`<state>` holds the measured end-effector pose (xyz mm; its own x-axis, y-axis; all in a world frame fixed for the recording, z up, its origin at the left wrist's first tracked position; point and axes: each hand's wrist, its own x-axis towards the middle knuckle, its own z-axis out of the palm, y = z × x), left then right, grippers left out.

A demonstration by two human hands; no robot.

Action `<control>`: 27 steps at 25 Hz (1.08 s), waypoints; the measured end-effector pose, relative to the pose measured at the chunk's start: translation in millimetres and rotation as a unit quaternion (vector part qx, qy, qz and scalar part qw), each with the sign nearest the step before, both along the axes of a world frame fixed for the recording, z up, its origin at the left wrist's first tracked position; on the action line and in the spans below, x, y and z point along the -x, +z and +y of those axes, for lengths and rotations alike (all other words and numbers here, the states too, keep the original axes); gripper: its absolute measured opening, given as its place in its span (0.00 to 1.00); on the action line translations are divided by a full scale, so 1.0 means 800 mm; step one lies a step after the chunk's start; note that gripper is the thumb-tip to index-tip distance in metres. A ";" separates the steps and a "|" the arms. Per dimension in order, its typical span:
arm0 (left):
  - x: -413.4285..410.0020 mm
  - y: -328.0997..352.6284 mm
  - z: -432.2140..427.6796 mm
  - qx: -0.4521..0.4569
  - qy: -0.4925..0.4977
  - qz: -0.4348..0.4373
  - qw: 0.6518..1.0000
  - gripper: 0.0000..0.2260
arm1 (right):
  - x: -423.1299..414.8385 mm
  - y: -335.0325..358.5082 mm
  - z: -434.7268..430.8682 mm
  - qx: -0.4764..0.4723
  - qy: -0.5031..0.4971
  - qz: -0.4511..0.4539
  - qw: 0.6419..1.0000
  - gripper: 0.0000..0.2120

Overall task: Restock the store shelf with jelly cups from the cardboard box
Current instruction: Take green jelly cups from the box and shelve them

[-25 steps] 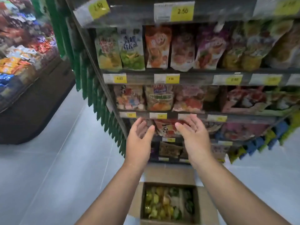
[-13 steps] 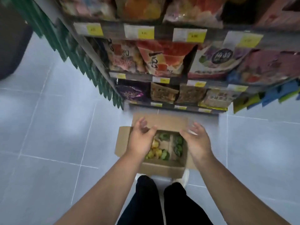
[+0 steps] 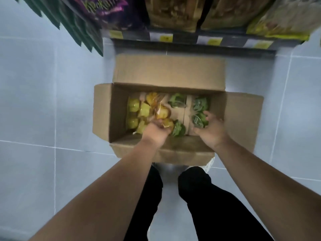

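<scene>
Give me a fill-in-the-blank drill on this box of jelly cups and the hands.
1. The cardboard box stands on the ___, flaps open.
2. The jelly cups by the right hand are ___.
3. The yellow cups lie at the box's ___ end.
4. The left hand reaches ___ the box.
Missing: floor; green; left; into.

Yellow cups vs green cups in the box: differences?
Colour: the yellow cups are pale yellow, the green cups dark green.
Place: yellow cups fill the left end of the cardboard box; green cups sit mid and right.
Spacing: yellow cups are packed tight, green cups lie apart with bare cardboard between.
Hands: the left hand is at the yellow side, grip hidden; the right hand curls round a green cup.
Both lie inside the open box.
</scene>
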<state>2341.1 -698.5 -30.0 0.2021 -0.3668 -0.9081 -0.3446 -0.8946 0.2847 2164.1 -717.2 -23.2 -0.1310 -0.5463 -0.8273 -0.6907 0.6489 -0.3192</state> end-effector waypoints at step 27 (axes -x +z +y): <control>0.076 -0.279 -0.022 0.081 -0.655 -0.147 0.736 0.31 | -0.002 -0.276 -0.007 -0.144 0.415 0.179 0.880 0.26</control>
